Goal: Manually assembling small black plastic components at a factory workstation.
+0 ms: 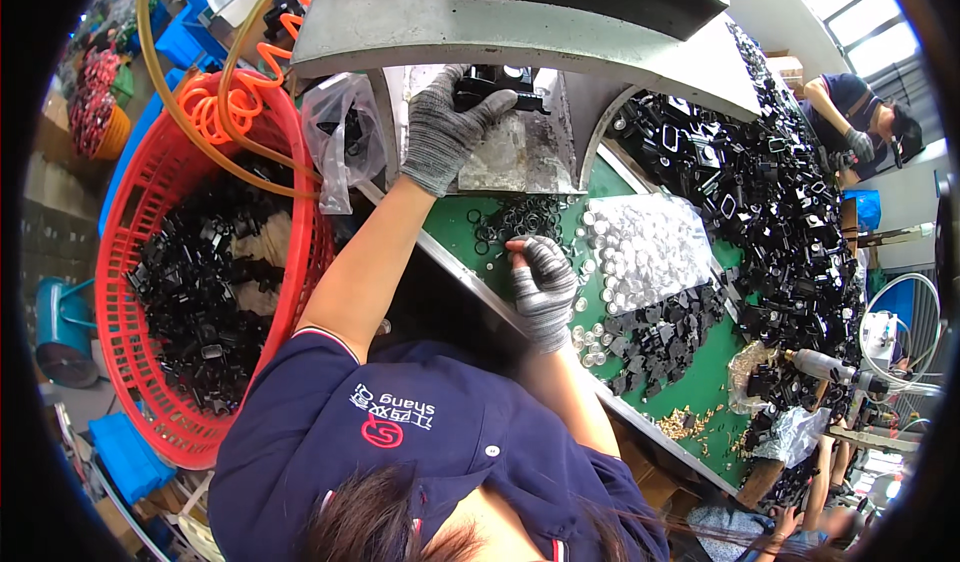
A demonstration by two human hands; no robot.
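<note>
- The left hand (pixel 443 127), in a grey knit glove, is stretched forward with the arm nearly straight. Its fingers are closed around a small black plastic block-shaped part (pixel 497 86) that sits in the grey metal press fixture (pixel 520 152), under the machine's overhanging grey metal plate (pixel 420 22).
- That part lies straight ahead of the left hand and well beyond the right hand; its long axis runs roughly left to right, across the fingertips.
- The right hand (pixel 545 287), in a grey fingerless glove, is drawn in close to the body with the elbow bent. Its fingertips are pinched down on the scatter of thin black rubber rings (pixel 515 222) on the green desk (pixel 690 382); whether a ring is actually gripped I cannot tell.
- The rings lie between the two hands, nearer the right.
- Just right of the right hand is a heap of small white plastic caps (pixel 645 247), beyond it a mound of black plastic housings (pixel 770 202).
- Left of the left arm stands a red plastic basket (pixel 120 312) of black parts.
</note>
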